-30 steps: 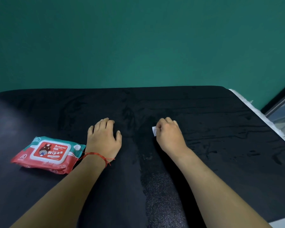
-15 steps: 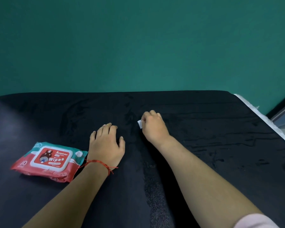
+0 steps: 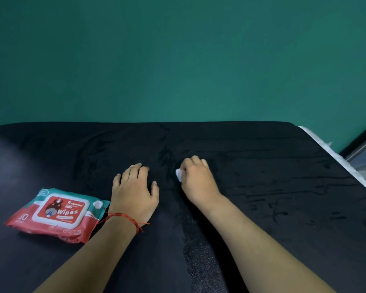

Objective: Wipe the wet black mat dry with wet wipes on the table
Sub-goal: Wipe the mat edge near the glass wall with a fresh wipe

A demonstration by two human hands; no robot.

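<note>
The mat (image 3: 273,218) filled the lower half of the frame, with wet streaks toward its right side. At centre the right hand (image 3: 199,182) rested on it, fingers curled round a wipe (image 3: 178,175) whose white corner showed at the hand's left. Just left of it, the left hand (image 3: 134,191) lay flat on the mat, fingers relaxed, holding nothing. The pack (image 3: 57,212) lay at lower left, just beside that wrist.
</note>
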